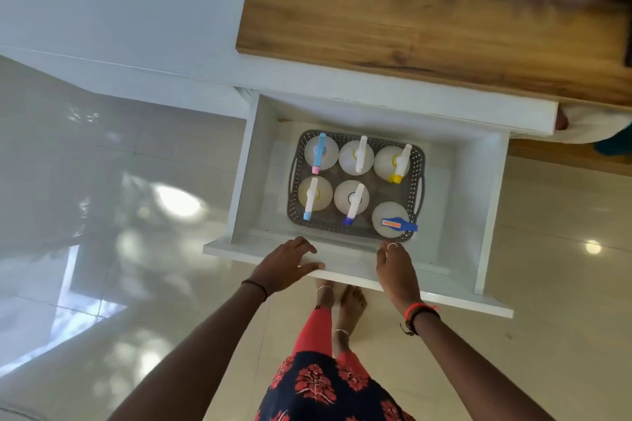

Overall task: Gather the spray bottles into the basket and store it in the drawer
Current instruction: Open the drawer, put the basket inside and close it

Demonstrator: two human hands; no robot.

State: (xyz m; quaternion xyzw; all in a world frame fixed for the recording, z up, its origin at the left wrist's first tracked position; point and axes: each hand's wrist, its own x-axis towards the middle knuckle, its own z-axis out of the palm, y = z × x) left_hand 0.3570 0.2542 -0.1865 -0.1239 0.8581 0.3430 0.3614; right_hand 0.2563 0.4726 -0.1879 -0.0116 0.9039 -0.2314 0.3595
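Note:
A grey perforated basket [418, 161] sits inside the open white drawer [475, 188]. Several white spray bottles [356, 154] stand upright in it in two rows, their triggers tipped in blue, pink, yellow, purple and orange. My left hand [284, 265] rests on the top of the drawer front [345, 272], fingers spread, holding nothing. My right hand [396, 272] lies on the same front edge just below the bottle with the blue and orange trigger [393, 220], fingers loosely extended.
A wooden countertop [427, 10] runs above the drawer. White cabinet fronts [119, 10] stand to the left. Glossy tiled floor [136, 215] surrounds me; my bare feet [342, 297] are under the drawer front.

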